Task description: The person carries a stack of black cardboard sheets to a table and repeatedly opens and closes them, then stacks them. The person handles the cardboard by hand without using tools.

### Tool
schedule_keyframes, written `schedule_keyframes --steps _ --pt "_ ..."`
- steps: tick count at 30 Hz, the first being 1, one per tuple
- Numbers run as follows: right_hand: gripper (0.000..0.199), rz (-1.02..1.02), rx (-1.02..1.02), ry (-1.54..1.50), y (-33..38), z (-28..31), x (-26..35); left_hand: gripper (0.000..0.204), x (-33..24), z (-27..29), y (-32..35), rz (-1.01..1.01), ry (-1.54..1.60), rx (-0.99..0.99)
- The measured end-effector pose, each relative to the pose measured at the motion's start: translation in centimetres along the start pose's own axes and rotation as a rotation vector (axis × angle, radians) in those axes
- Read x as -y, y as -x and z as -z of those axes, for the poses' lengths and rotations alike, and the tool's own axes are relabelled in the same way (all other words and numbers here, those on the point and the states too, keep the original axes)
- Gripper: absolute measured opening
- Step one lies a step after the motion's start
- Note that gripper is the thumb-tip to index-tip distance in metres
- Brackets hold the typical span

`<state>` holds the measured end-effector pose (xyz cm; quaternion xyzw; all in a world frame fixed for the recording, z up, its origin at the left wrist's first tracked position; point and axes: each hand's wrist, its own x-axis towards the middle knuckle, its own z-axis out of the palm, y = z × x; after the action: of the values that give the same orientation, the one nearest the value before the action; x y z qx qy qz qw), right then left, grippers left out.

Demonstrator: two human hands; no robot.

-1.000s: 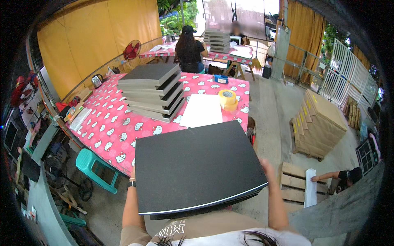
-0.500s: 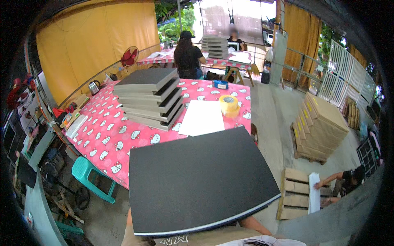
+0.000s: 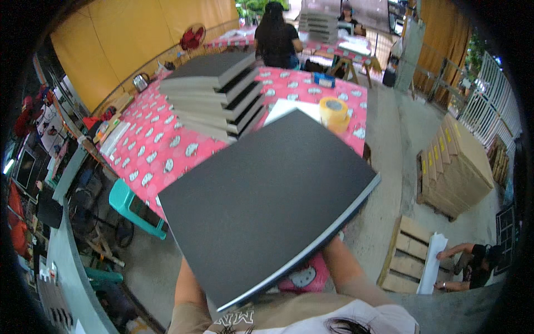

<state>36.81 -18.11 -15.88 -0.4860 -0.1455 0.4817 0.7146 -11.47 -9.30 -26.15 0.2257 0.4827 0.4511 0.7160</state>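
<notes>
You have a broad, flat black board [image 3: 270, 200] in front of your body, turned askew so one corner points toward the far side of the tabletop [image 3: 167, 147]. Its top is plain matte black, and a pale strip with a dark layer beneath follows the edge on your lower right. Your left forearm [image 3: 186, 284] and right forearm [image 3: 347, 267] run in beneath it; your hands are hidden there, so I cannot tell how they grip. The board's far corner overlaps the white paper [image 3: 281, 109] in view, near the tape rolls [image 3: 334, 114]. Pink cloth stretches between the pile of boards [image 3: 217, 94] and the left edge. On your right, concrete floor [image 3: 386, 145] runs between the tabletop and the wrapped stack [image 3: 456, 170].
</notes>
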Motion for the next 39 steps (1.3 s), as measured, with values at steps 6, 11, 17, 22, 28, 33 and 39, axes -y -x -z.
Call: schedule_keyframes --steps 6,11,17,22,28,33,39 --pt "0.05 0.053 -0.176 -0.202 -4.9 -3.8 3.4 0.072 -2.0 -1.7 0.5 -0.17 0.073 -0.001" --pt "0.05 0.387 -0.359 -0.023 -1.8 0.9 6.5 0.065 -9.1 -9.4 5.2 -0.705 -0.233 -0.132" --pt "0.056 0.73 -0.245 0.277 9.5 -1.2 9.8 0.07 -16.9 -15.2 8.7 -0.68 -0.197 -0.036" --pt "0.062 0.703 -0.201 0.337 5.4 -5.1 15.7 0.061 -18.2 -16.8 11.9 -0.93 -0.507 0.233" --pt "0.054 0.673 -0.392 0.488 -0.7 -3.1 20.0 0.054 -18.2 -18.2 14.5 -0.866 -0.732 0.509" --pt "0.045 0.685 -0.453 0.572 0.5 -5.1 19.1 0.054 -18.5 -18.0 12.9 -0.79 -0.731 0.581" --pt "0.038 0.775 -0.505 0.491 1.8 -5.1 15.6 0.054 -20.4 -16.4 12.3 -0.462 -0.391 0.619"
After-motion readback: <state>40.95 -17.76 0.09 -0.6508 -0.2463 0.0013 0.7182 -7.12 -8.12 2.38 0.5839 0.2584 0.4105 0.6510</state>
